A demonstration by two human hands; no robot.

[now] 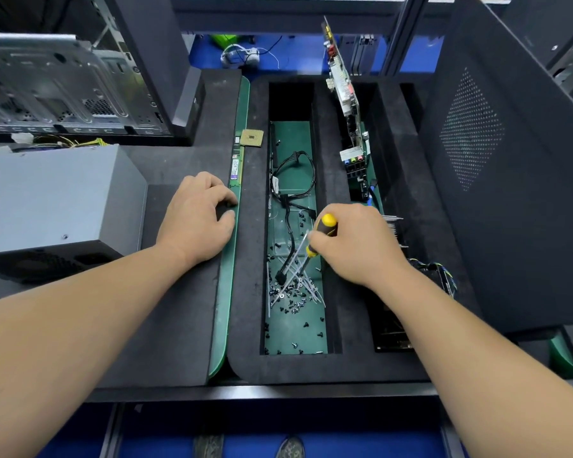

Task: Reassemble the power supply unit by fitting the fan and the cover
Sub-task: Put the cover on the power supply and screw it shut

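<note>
- Power supply unit (57, 206) sits far left on the bench (166, 325), grey metal box, cover side up. Long axis runs roughly left-right; its dark vented face (47, 262) points toward the person, and a yellow/black wire bundle (70, 142) exits the far side.
- Left hand (196, 216) rests palm-down on the black foam mat (179, 166) just right of the unit, not touching it. Fingers loosely curled with tips at the mat's right edge; can't tell if they pinch anything small.
- Right hand (354, 246) grips a screwdriver (318, 238) with a yellow/black handle. Handle end points up and away, shaft angles down-left into the tray compartment (295, 338).
- Screwdriver tip sits among loose screws (291, 292) and pale zip ties (308, 289) on the compartment's green floor; exact tip contact is too cluttered to tell.
- A black cable (295, 180) with connectors lies in the same compartment, running lengthwise, away from the person.
- RAM stick (236, 166) lies along the green strip between mat and foam tray (245, 259), long axis pointing away. CPU chip (252, 138) lies flat just beyond it.
- Motherboard (348, 107) stands on edge in the next slot to the right.
- Black perforated case panel (497, 160) leans at far right. Open PC chassis (57, 84) sits back left, behind the unit.
</note>
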